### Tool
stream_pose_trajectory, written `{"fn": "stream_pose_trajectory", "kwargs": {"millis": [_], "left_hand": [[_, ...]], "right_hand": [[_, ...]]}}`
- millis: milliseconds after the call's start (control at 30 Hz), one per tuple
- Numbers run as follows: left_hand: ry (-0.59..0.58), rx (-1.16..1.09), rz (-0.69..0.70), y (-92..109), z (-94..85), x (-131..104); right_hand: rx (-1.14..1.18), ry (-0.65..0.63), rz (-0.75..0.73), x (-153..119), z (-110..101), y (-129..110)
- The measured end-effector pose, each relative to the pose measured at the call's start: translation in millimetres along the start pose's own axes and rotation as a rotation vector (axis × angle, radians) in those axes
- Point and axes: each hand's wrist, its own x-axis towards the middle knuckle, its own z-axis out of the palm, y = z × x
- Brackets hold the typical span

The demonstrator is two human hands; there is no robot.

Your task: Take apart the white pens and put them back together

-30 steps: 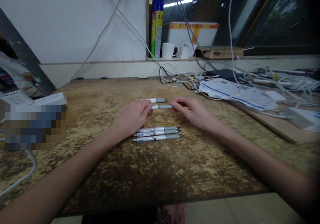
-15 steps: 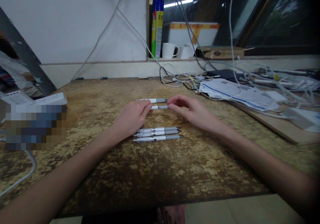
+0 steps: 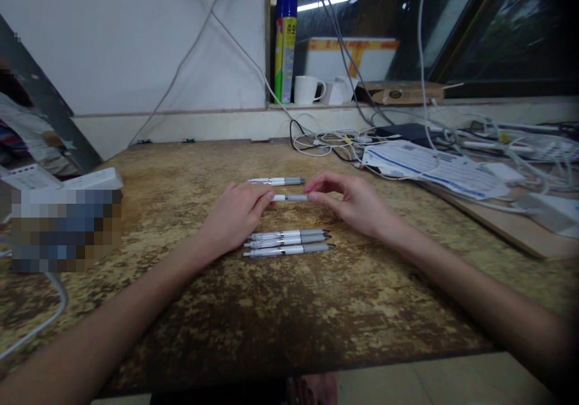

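Observation:
A white pen with a grey grip [image 3: 292, 197] lies level between my hands, its two ends hidden by fingers. My left hand [image 3: 242, 207] pinches the left end, while my right hand [image 3: 346, 197] closes thumb and fingertips on the grey end. Just beyond it, another white and grey pen [image 3: 280, 181] rests on the worn wooden table [image 3: 289, 308]. Nearer to me, several similar pens [image 3: 289, 243] lie side by side, tips pointing right; my left wrist is close to their left ends.
At the right, papers [image 3: 420, 167] and tangled white cables [image 3: 330, 141] cover the table beside a wooden board [image 3: 506, 233]. A mug [image 3: 308, 90] and a spray can [image 3: 286, 46] stand on the sill. Power strips [image 3: 93, 179] and a blurred-out object [image 3: 66, 230] sit at left.
The held pen has shifted slightly toward me and to the right between both hands. More of its barrel shows, and the far pen is less covered. The near pens rest as before.

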Motion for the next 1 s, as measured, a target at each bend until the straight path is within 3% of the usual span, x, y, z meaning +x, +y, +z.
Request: {"fn": "stream_pose_trajectory", "kwargs": {"millis": [167, 433, 667, 833, 1000], "left_hand": [[-0.009, 0.016, 0.012, -1, 2.9, -1], [-0.006, -0.016, -0.011, 0, 1.4, 0], [-0.008, -0.044, -0.033, 1, 0.8, 0], [0.007, -0.059, -0.014, 1, 3.8, 1], [-0.004, -0.06, -0.026, 1, 3.9, 0]], "right_hand": [[-0.065, 0.02, -0.07, -1, 1, -5], [-0.139, -0.13, 0.088, -5, 2, -12], [-0.065, -0.035, 0.014, -3, 1, -12], [-0.122, -0.122, 0.116, -4, -1, -14], [-0.086, -0.107, 0.077, -4, 0, -12]]}}
